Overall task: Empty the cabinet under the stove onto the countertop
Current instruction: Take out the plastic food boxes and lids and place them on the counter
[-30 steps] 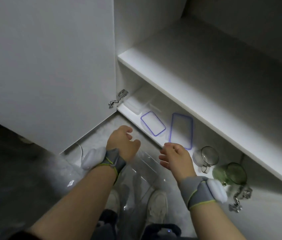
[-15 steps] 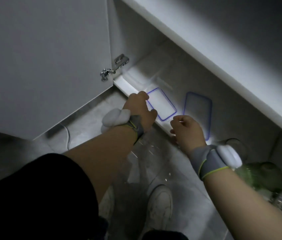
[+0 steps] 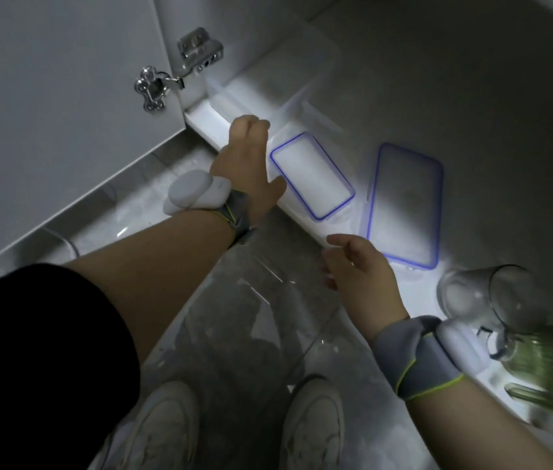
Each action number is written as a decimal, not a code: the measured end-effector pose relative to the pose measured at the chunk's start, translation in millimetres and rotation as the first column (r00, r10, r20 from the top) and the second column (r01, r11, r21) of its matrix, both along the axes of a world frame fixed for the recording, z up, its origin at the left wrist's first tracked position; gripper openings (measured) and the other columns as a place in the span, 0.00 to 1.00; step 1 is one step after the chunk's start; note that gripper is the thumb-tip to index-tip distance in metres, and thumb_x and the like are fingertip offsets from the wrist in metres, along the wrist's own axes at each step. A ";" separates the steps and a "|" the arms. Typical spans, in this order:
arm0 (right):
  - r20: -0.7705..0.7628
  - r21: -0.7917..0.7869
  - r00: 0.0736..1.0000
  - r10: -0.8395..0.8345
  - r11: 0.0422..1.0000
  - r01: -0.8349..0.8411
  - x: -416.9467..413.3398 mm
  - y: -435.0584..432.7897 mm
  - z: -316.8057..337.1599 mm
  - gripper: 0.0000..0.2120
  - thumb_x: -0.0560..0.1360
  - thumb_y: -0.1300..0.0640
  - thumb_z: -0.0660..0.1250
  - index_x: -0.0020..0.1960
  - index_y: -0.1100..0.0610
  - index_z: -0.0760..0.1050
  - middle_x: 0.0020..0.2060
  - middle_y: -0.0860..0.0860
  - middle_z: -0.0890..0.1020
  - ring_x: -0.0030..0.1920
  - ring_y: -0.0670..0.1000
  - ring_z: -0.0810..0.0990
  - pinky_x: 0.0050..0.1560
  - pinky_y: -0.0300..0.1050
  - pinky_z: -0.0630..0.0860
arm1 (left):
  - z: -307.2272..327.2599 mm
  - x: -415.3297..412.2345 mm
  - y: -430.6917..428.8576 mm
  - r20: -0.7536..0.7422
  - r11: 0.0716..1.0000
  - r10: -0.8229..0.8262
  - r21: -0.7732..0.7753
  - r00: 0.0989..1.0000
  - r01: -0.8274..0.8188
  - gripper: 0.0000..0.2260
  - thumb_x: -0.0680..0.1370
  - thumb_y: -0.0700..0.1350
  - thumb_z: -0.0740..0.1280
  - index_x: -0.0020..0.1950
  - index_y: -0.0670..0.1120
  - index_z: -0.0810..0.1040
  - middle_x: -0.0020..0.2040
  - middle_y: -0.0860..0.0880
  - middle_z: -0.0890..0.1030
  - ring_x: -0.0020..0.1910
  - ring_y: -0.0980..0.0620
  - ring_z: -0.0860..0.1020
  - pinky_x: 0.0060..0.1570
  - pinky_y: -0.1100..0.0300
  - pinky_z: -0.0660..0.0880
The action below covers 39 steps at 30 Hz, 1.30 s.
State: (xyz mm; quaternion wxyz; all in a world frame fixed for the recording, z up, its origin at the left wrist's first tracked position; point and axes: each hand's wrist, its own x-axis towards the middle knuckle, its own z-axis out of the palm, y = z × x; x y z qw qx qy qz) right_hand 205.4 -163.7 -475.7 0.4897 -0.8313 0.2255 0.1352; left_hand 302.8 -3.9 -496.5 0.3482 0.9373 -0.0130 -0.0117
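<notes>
On the cabinet's bottom shelf [image 3: 214,125] lie two clear container lids with blue rims: a small lid [image 3: 312,174] and a larger lid [image 3: 403,205]. Behind them stands a clear plastic container [image 3: 268,72]. My left hand [image 3: 248,164] rests on the shelf's front edge just left of the small lid, fingers apart, holding nothing. My right hand [image 3: 359,266] hovers open at the shelf edge, just in front of the larger lid. A clear glass jar [image 3: 492,300] and a green glass jar [image 3: 549,364] lie at the right.
The open cabinet door [image 3: 58,96] stands at the left with its hinge [image 3: 156,88]. An upper shelf is out of the picture now. My shoes [image 3: 163,425] stand on the grey tiled floor [image 3: 251,317] below.
I have leaned in closer to the bottom shelf. My left hand has gone forward onto the shelf edge beside the small lid; my right hand has opened near the larger lid.
</notes>
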 end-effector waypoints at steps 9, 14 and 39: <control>0.013 0.112 1.000 -0.021 0.993 0.019 6.5 -4.0 -15.2 0.08 0.76 0.61 0.63 0.49 0.50 0.76 0.38 0.51 0.80 0.40 0.51 0.78 0.53 0.59 0.77 | -3.1 40.5 5.7 0.023 0.985 -0.025 0.173 0.999 0.021 0.19 0.73 0.42 0.68 0.62 0.39 0.71 0.64 0.41 0.67 0.50 0.39 0.76 0.52 0.49 0.73; 0.025 0.091 1.000 0.012 0.996 -0.015 11.2 0.2 -14.2 0.07 0.76 0.59 0.63 0.50 0.49 0.76 0.39 0.54 0.82 0.43 0.57 0.81 0.54 0.57 0.78 | 0.2 50.3 12.4 0.046 0.981 0.063 0.179 0.997 -0.070 0.11 0.76 0.42 0.65 0.56 0.41 0.77 0.59 0.40 0.71 0.53 0.40 0.75 0.50 0.58 0.67; 0.403 -0.546 0.833 0.379 0.830 -0.114 111.6 -10.3 -7.4 0.24 0.70 0.59 0.63 0.65 0.61 0.70 0.63 0.61 0.69 0.47 0.61 0.79 0.55 0.48 0.74 | 21.7 -47.0 33.1 0.310 0.982 0.148 -0.160 0.939 -0.102 0.02 0.71 0.41 0.70 0.41 0.44 0.79 0.42 0.53 0.71 0.32 0.55 0.73 0.37 0.52 0.77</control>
